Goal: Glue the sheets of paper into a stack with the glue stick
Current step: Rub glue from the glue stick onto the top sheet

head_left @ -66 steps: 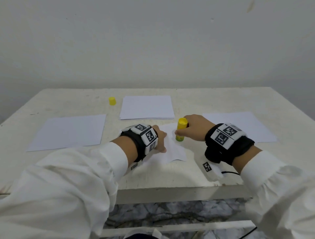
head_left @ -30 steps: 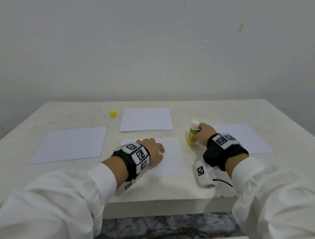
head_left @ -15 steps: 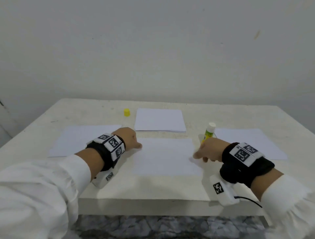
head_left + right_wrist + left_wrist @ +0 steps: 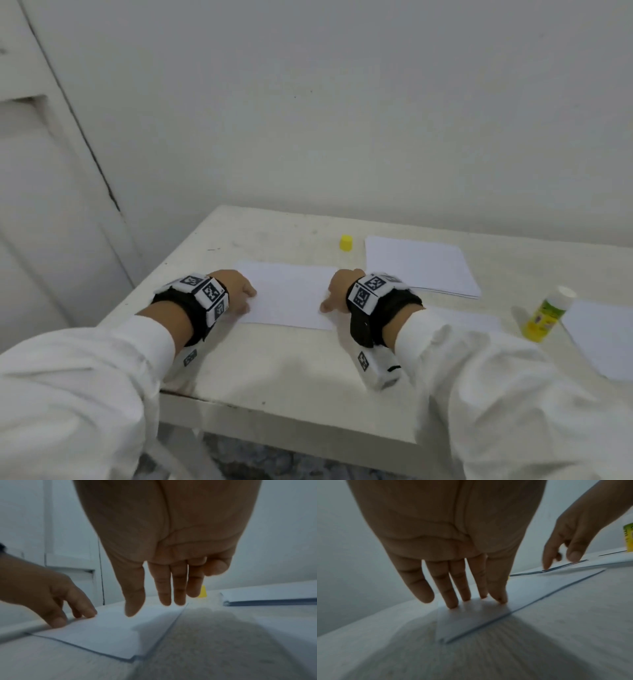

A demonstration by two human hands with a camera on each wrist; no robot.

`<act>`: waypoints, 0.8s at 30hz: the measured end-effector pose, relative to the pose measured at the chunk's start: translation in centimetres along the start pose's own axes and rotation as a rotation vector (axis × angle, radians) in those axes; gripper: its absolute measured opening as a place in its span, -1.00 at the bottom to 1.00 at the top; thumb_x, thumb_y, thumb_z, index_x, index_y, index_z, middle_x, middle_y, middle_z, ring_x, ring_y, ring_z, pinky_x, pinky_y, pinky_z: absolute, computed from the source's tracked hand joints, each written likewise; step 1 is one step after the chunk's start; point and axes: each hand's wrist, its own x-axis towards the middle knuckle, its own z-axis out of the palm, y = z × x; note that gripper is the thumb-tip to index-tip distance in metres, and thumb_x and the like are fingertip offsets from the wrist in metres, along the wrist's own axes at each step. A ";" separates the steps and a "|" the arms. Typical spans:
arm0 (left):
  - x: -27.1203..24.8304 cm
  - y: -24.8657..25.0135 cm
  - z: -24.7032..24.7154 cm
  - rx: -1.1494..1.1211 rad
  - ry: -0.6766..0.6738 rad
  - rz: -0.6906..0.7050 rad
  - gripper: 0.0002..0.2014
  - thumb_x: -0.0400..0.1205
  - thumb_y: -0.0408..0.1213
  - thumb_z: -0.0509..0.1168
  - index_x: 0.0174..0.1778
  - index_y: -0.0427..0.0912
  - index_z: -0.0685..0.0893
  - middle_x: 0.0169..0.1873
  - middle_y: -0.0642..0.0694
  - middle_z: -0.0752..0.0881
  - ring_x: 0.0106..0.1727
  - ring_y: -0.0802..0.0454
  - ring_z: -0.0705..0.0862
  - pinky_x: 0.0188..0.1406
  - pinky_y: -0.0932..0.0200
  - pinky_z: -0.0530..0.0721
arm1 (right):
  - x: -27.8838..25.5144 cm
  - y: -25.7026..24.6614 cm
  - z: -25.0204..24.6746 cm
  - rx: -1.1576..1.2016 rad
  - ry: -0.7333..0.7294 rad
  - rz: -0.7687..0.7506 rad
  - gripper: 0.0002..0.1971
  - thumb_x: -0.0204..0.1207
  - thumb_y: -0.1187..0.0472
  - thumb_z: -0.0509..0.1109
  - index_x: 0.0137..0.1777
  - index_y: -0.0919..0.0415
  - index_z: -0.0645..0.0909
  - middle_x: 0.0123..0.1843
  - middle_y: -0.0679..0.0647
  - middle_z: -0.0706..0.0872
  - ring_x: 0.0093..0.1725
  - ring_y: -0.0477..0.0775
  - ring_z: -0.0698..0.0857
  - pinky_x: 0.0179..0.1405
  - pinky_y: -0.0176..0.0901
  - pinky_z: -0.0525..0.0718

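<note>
A white sheet of paper (image 4: 287, 294) lies flat near the table's left end. My left hand (image 4: 247, 298) presses its left edge with straight fingers (image 4: 452, 605). My right hand (image 4: 329, 303) hangs over the sheet's right edge with straight fingers (image 4: 133, 609), the tips at the paper. The glue stick (image 4: 547, 318), yellow-green with its white tip up, stands uncapped on the table to the right of both hands, and nothing holds it. Its yellow cap (image 4: 346, 243) sits further back. A stack of white sheets (image 4: 421, 265) lies behind my right wrist.
Another single sheet (image 4: 603, 337) lies at the far right, and one more (image 4: 474, 318) shows beside my right forearm. The table's left edge (image 4: 164, 274) is close to my left hand. A wall stands behind the table, with a door frame on the left.
My right hand stood the glue stick on the table and let go. Both hands then moved left, from the middle sheet to the sheet at the left end.
</note>
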 end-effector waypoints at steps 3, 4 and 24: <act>1.0 -0.1 -0.1 0.025 -0.007 0.014 -0.54 0.66 -0.14 0.32 0.50 0.01 0.51 0.50 0.03 0.46 0.49 0.02 0.45 0.41 0.21 0.40 | 1.8 -1.1 0.2 -0.032 -0.028 0.021 -0.44 0.37 -0.31 0.42 0.11 0.17 0.59 0.19 0.11 0.65 0.31 0.20 0.54 0.16 0.06 0.52; 1.3 0.0 -0.2 0.030 -0.014 0.020 -0.54 0.66 -0.15 0.32 0.51 0.00 0.51 0.50 0.03 0.46 0.49 0.01 0.46 0.41 0.21 0.40 | 2.0 -1.3 0.1 -0.047 -0.043 0.025 -0.40 0.35 -0.32 0.43 0.15 0.17 0.59 0.20 0.11 0.65 0.31 0.20 0.55 0.13 0.05 0.53; 2.0 -0.1 -0.5 0.085 -0.056 0.042 -0.52 0.65 -0.17 0.33 0.52 -0.02 0.49 0.49 0.04 0.47 0.46 0.01 0.49 0.37 0.18 0.46 | 3.2 -1.1 -0.9 -0.097 -0.125 0.059 -0.16 0.25 -0.37 0.48 0.37 0.24 0.53 0.32 0.13 0.62 0.31 0.22 0.59 0.04 -0.05 0.46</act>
